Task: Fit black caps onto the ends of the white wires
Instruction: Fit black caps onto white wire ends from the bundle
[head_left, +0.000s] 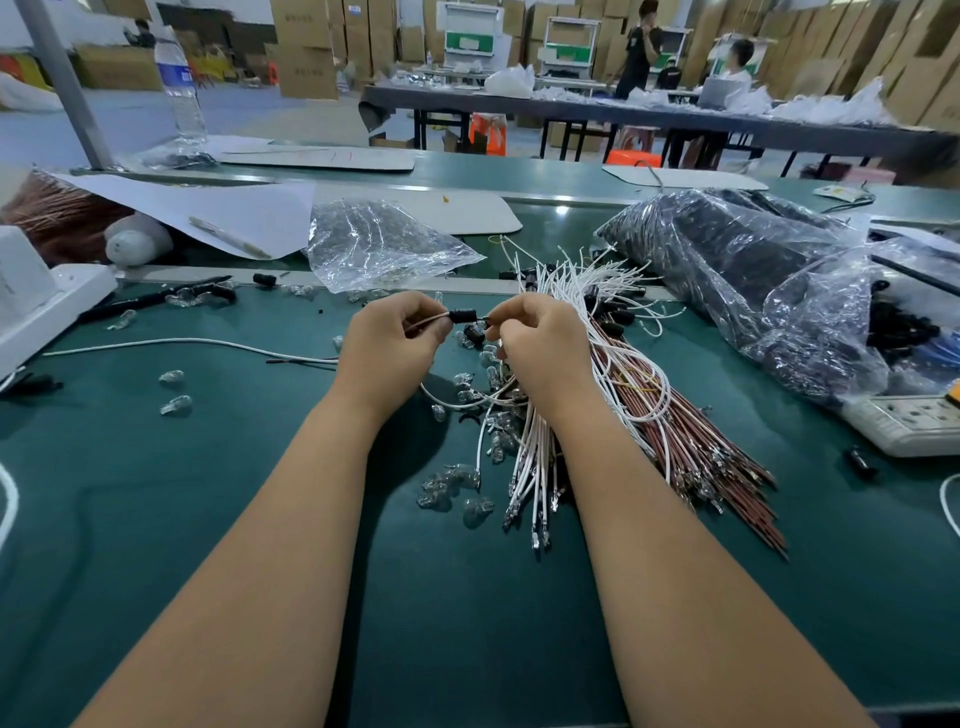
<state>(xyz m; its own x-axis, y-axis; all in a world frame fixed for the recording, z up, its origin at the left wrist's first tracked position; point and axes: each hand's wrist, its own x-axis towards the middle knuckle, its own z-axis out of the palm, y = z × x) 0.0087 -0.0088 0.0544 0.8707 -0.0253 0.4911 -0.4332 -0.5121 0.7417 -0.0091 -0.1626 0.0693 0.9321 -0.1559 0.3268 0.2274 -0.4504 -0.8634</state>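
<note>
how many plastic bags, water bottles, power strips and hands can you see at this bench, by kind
plastic bags: 3
water bottle: 1
power strip: 1
hands, left hand and right hand: 2
total: 7

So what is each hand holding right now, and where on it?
The left hand pinches a wire just behind the black cap. The right hand pinches at the cap's other end; exactly what its fingertips grip is too small to tell.

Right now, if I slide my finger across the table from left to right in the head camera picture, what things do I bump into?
White box → left hand → black cap → right hand → bundle of red wires → power strip.
</note>
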